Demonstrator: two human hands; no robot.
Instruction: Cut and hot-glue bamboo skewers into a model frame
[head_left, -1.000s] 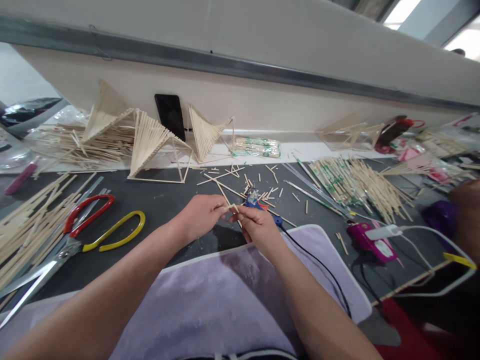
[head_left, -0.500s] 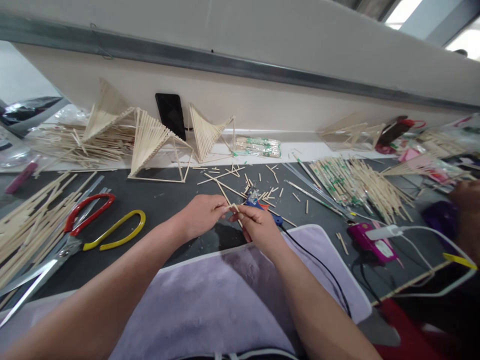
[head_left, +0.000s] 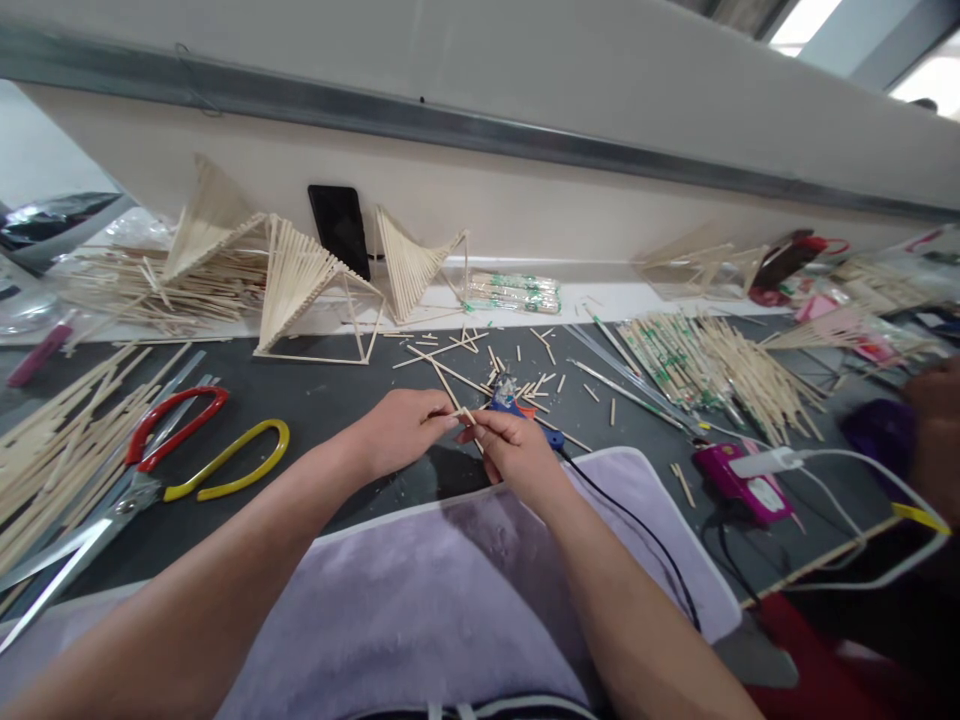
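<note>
Before me, my left hand (head_left: 405,428) pinches the end of a thin wooden stick (head_left: 445,382) between thumb and fingers. My right hand (head_left: 514,452) is closed on the same work from the other side, where stick pieces meet at an angle. The fingertips of both hands almost touch and partly hide the joint. Just beyond the right hand lies a blue glue gun (head_left: 508,399) with an orange trigger, its cord running back beside the right forearm. Short cut stick pieces (head_left: 534,386) lie scattered around it.
Scissors with red and yellow handles (head_left: 244,462) lie left, beside long loose sticks (head_left: 82,430). Twisted stick frames (head_left: 300,285) and a black phone (head_left: 339,230) stand along the wall. Wrapped sticks (head_left: 664,355) and a magenta power adapter (head_left: 739,485) lie right. A lilac cloth (head_left: 420,600) covers the near edge.
Both hands stay in almost the same place, with only a slight shift of the fingers at the joint. The view has moved very slightly.
</note>
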